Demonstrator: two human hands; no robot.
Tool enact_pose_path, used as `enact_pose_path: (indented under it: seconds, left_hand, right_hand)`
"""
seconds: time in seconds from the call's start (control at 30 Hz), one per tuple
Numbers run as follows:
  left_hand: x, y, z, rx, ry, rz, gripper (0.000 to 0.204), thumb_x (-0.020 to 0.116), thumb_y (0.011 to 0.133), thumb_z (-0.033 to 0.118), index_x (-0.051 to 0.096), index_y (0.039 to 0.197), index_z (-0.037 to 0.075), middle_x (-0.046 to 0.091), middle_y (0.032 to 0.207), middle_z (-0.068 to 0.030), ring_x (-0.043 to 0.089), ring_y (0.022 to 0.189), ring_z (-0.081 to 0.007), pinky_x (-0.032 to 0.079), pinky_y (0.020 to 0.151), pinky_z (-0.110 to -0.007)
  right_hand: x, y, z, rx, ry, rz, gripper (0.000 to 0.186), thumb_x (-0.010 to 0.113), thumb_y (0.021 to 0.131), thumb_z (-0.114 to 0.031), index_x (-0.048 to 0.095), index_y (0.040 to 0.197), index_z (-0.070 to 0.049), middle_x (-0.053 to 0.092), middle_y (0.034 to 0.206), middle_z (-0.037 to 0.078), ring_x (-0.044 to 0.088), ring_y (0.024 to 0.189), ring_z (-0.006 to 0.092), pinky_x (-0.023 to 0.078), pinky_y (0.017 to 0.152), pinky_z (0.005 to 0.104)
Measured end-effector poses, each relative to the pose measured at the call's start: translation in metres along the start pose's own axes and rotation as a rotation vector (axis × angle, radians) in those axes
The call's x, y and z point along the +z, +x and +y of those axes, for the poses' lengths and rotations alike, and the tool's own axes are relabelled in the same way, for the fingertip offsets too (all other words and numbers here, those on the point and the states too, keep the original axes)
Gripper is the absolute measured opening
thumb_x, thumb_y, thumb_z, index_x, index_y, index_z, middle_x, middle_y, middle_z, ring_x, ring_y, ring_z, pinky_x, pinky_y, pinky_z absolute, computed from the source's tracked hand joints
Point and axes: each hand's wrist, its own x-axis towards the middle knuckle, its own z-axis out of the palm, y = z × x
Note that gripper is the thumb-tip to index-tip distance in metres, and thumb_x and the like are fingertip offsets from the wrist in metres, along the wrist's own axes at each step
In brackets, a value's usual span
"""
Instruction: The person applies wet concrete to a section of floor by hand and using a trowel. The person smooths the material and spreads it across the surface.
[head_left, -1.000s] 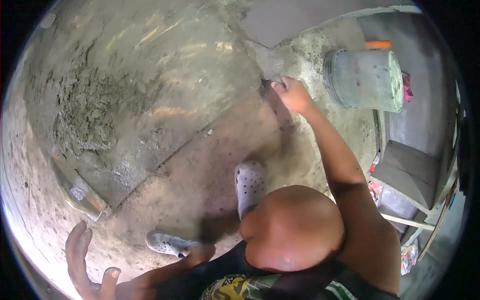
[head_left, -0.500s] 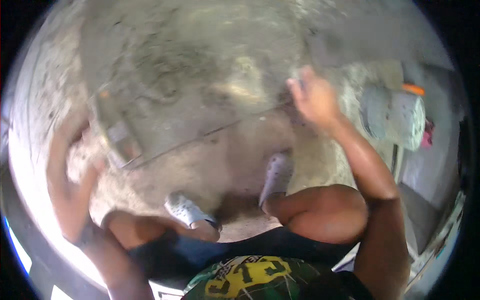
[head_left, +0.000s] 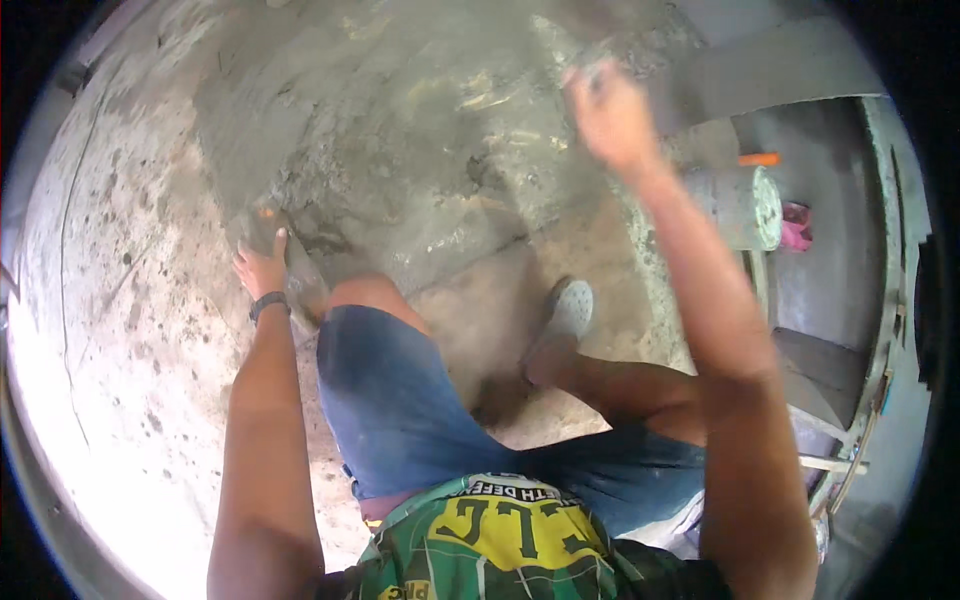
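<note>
Wet grey cement covers the floor ahead of me, with a straight near edge against drier floor. On the left, my left hand has its fingers spread at the border of the cement. It rests beside a flat, long, board-like piece, partly hidden by my knee; a small orange spot shows by my fingertips. My right hand is out over the far right of the cement, fingers curled round a small dark thing. Motion blur hides what that thing is.
To the right a grey cement-crusted bucket lies on its side, partly behind my right forearm. An orange bar and a pink bag are near it. My shoe stands on the drier floor close to the cement edge.
My left hand has come forward to the long piece at the cement's edge. The right hand has moved farther away from me. My left knee has shifted forward and the view has turned.
</note>
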Motion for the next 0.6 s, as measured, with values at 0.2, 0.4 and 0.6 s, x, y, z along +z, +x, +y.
enact_pose_path:
  seconds: [0.2, 0.4, 0.6]
  left_hand:
    - [0.006, -0.013, 0.017, -0.038, -0.103, 0.07, 0.099, 0.061, 0.087, 0.068, 0.034, 0.15, -0.003, 0.031, 0.154, -0.0309, 0.027, 0.146, -0.0465, 0.026, 0.118, -0.06]
    - [0.012, -0.007, -0.002, -0.02, -0.076, 0.188, 0.096, 0.069, 0.083, 0.065, 0.044, 0.144, -0.005, 0.036, 0.152, -0.0313, 0.03, 0.145, -0.0458, 0.03, 0.117, -0.055]
    - [0.007, -0.01, 0.023, -0.03, -0.108, 0.13, 0.098, 0.072, 0.08, 0.065, 0.046, 0.143, -0.005, 0.038, 0.151, -0.0306, 0.036, 0.142, -0.0443, 0.034, 0.116, -0.052]
  right_hand:
    - [0.175, -0.106, 0.002, 0.595, 0.591, -0.298, 0.043, 0.065, 0.089, -0.037, 0.069, 0.109, 0.001, 0.071, 0.098, 0.027, 0.07, 0.096, 0.0398, 0.052, 0.086, 0.0463]
    - [0.291, -0.093, -0.036, 0.543, 0.573, -0.301, 0.034, 0.068, 0.082, -0.027, 0.072, 0.111, -0.011, 0.072, 0.097, 0.022, 0.069, 0.094, 0.0402, 0.053, 0.083, 0.0453]
    - [0.339, -0.036, -0.029, 0.399, 0.344, -0.305, 0.033, 0.068, 0.08, -0.031, 0.071, 0.105, -0.01, 0.071, 0.099, 0.022, 0.067, 0.095, 0.042, 0.054, 0.084, 0.0478]
